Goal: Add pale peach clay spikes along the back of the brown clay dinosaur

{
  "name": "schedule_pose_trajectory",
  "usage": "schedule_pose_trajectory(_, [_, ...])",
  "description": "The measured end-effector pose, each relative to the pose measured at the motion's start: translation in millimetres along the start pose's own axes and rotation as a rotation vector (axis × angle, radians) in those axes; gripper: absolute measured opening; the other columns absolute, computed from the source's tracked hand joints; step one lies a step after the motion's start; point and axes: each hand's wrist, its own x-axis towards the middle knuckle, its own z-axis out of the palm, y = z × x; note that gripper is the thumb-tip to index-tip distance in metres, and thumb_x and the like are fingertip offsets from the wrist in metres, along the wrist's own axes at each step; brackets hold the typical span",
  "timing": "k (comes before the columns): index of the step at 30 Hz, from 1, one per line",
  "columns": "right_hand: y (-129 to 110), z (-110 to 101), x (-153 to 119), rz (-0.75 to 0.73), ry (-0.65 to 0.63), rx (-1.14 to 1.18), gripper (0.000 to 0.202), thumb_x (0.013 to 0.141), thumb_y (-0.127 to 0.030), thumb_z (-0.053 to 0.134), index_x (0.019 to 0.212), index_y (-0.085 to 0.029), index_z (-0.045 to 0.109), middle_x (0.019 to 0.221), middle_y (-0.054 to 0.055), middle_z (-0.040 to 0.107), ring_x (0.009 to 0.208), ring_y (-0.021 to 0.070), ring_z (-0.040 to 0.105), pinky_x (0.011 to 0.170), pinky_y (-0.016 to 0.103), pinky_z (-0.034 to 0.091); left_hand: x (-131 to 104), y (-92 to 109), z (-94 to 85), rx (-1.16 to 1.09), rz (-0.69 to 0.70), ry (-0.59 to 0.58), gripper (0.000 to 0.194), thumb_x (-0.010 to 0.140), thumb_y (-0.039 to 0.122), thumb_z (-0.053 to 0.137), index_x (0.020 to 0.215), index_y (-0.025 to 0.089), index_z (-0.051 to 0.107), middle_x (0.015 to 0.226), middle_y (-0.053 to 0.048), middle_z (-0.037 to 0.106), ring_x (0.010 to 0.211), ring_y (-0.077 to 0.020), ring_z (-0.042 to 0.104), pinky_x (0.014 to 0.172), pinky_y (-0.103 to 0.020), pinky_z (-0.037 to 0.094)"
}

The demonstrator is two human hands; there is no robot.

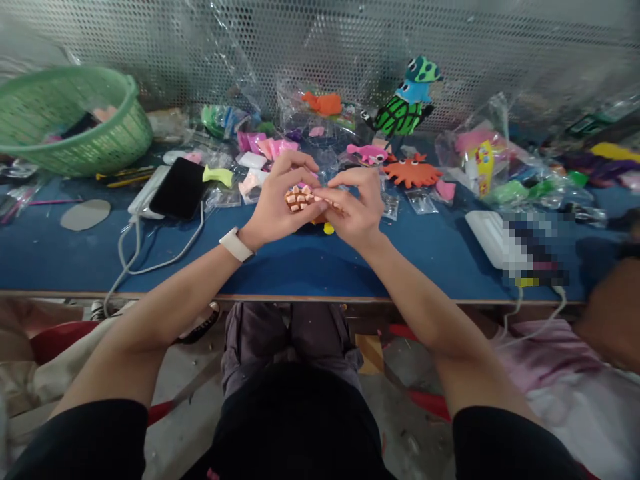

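Between both hands, above the blue table [200, 267], is a small clay figure [299, 200] with a brown body covered in pale pink block-like pieces. My left hand [277, 200] curls around its left side, thumb below and fingers above. My right hand [359, 203] pinches at its right side with thumb and fingertips, hiding much of that end. A bit of yellow [329, 228] shows beneath the fingers; I cannot tell whether it belongs to the figure. Just beyond my right hand lie an orange clay crab [413, 172] and a pink clay fish [367, 155].
A green basket [125, 133] stands at the back left, with a black phone [179, 189] and white cable nearby. Clear bags of coloured clay line the perforated metal panel [320, 40]. A green turtle figure [399, 115] stands behind the crab. White device [485, 237] sits right; people sit either side.
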Motion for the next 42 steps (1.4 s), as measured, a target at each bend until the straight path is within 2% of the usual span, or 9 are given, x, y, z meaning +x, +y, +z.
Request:
schedule_pose_trajectory(4, [4.1,-0.1,-0.7,0.058,-0.062,0.019,0.021,0.117,-0.043,0.062,0.131,-0.042,0.078,0.119,0.002,0.070,0.112,0.0242,0.071,0.105,0.052,0.061,-2.3,-5.7,4.9,0.008,-0.042,-0.007,0.050,0.103,0.074,0.075,0.103,0.024,0.075,0.130,-0.012,0.071,0.123,-0.0278,0.071,0.114,-0.053,0.062])
schedule_pose_trajectory(8, [7.7,-0.4,-0.3,0.057,-0.033,0.038,0.023,0.114,-0.038,0.068,0.134,-0.045,0.076,0.117,0.001,0.072,0.110,0.0240,0.072,0.099,0.050,0.062,-3.8,-9.1,6.6,-0.002,-0.065,0.004,0.048,0.108,0.070,0.069,0.103,0.023,0.077,0.129,-0.012,0.071,0.125,-0.0269,0.072,0.114,-0.051,0.062])
schedule_pose_trajectory(13, [10.2,-3.1,2.0,0.094,-0.079,0.056,0.018,0.112,-0.038,0.073,0.128,-0.042,0.078,0.116,0.002,0.073,0.107,0.0255,0.072,0.096,0.053,0.065,-5.5,-12.5,7.1,-0.010,-0.044,-0.004,0.044,0.112,0.064,0.067,0.104,0.022,0.081,0.130,-0.012,0.071,0.127,-0.0264,0.072,0.115,-0.051,0.061])
schedule_pose_trajectory(20, [8.3,-3.7,7.7,0.147,-0.084,0.161,0.014,0.109,-0.036,0.079,0.123,-0.039,0.080,0.112,0.002,0.073,0.105,0.0245,0.074,0.087,0.048,0.066,-6.4,-15.5,9.4,0.012,0.011,0.022,0.038,0.115,0.054,0.065,0.103,0.021,0.079,0.126,-0.012,0.071,0.122,-0.0242,0.073,0.110,-0.047,0.062])
schedule_pose_trajectory(25, [7.7,-4.2,8.1,0.182,-0.090,0.211,0.012,0.110,-0.036,0.077,0.121,-0.038,0.081,0.111,0.002,0.073,0.104,0.0237,0.076,0.090,0.048,0.067,-6.5,-18.3,10.8,0.056,0.012,0.012,0.045,0.116,0.061,0.060,0.105,0.022,0.078,0.127,-0.013,0.070,0.123,-0.0255,0.073,0.111,-0.049,0.063])
schedule_pose_trajectory(29, [6.6,-5.1,8.2,0.183,-0.083,0.194,0.011,0.110,-0.035,0.077,0.120,-0.037,0.081,0.110,0.001,0.073,0.103,0.0227,0.076,0.089,0.047,0.067,-6.3,-20.5,11.3,0.093,-0.014,0.010,0.045,0.114,0.065,0.063,0.103,0.023,0.076,0.128,-0.013,0.070,0.124,-0.0267,0.072,0.112,-0.051,0.062])
schedule_pose_trajectory(33, [6.9,-6.3,8.3,0.177,-0.084,0.163,0.011,0.109,-0.036,0.079,0.119,-0.037,0.081,0.111,0.001,0.074,0.103,0.0230,0.076,0.088,0.047,0.066,-6.5,-21.0,11.5,0.115,-0.038,0.015,0.044,0.111,0.065,0.068,0.103,0.023,0.076,0.129,-0.013,0.070,0.125,-0.0268,0.071,0.113,-0.052,0.061])
schedule_pose_trajectory(42, [6.8,-6.5,7.5,0.192,-0.100,0.138,0.010,0.109,-0.036,0.077,0.117,-0.036,0.082,0.112,0.001,0.075,0.103,0.0225,0.075,0.090,0.048,0.067,-7.6,-22.4,14.1,0.026,0.008,-0.007,0.043,0.115,0.061,0.061,0.104,0.022,0.076,0.133,-0.015,0.069,0.125,-0.0263,0.071,0.110,-0.048,0.063])
